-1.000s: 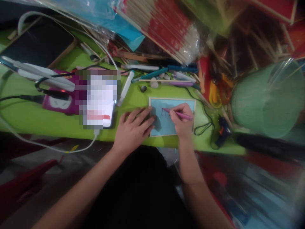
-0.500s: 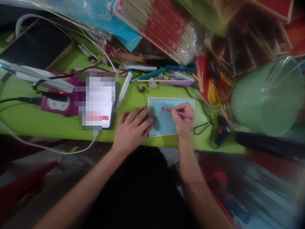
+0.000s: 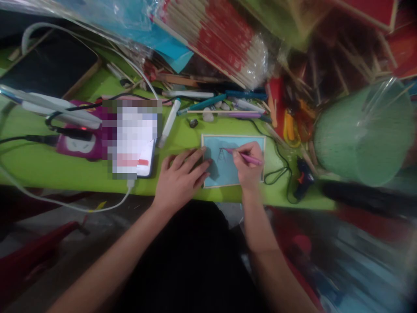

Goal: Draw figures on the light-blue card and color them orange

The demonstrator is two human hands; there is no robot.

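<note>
A light blue panel [image 3: 224, 174] with a thin pale wooden border lies flat on the green tabletop in front of me. Dark lines shaped like a letter A [image 3: 221, 154] show on its upper left part. My right hand [image 3: 249, 167] rests on the panel's right side, fingers closed round a purple pen [image 3: 250, 159] whose tip touches the panel beside those lines. With fingers spread, my left hand [image 3: 182, 174] lies flat, its fingertips over the panel's left edge and the palm on the tabletop.
Left of my hands lies a phone [image 3: 143, 143] on a white cable, beside a purple power strip [image 3: 78, 143]. Pens and sticks [image 3: 208, 101] lie behind the panel. On the right are a glue gun [image 3: 302, 176] with its black cord, yellow-handled scissors [image 3: 289, 128] and a green bucket [image 3: 361, 134].
The pen tip has shifted slightly, and the drawn lines look fuller at the A shape. My left hand has stayed in place on the panel's left edge.
</note>
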